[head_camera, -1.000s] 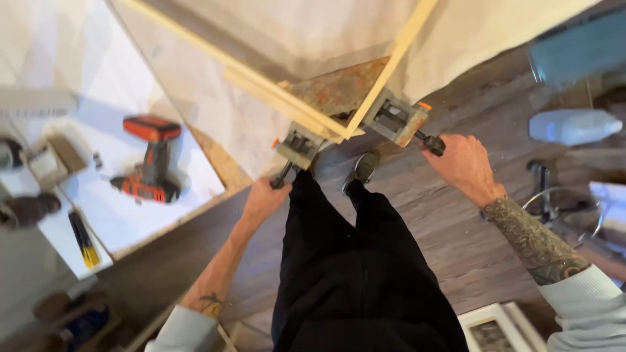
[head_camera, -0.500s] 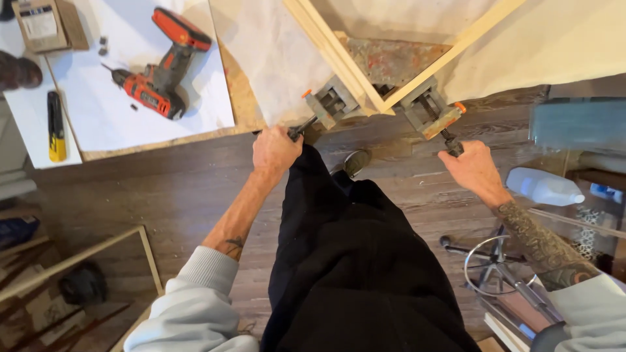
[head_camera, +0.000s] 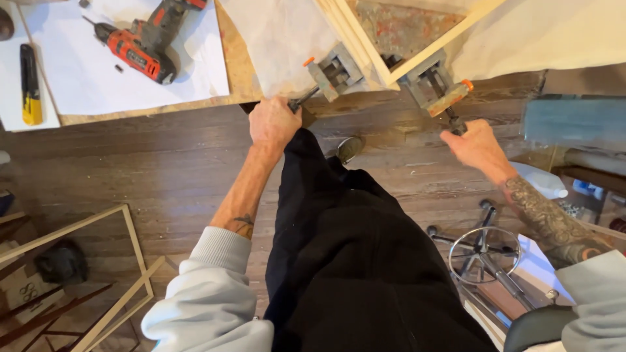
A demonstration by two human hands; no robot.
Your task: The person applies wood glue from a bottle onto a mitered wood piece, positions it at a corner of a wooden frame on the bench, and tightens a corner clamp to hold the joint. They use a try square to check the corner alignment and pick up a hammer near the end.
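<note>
Wooden floor below, hands [head_camera: 274,122] [head_camera: 476,145] gripping corner clamp [head_camera: 385,75] handles

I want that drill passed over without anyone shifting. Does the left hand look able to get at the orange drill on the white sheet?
Probably yes. The left hand grips a clamp handle, so it must let go first; bare board edge lies between it and the orange drill.

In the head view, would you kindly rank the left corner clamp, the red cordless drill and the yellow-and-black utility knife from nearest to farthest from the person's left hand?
1. Left corner clamp: up and right of the left hand, which grips its handle.
2. Red cordless drill: up and left on the white sheet.
3. Yellow-and-black utility knife: far left, near the picture's edge.
</note>
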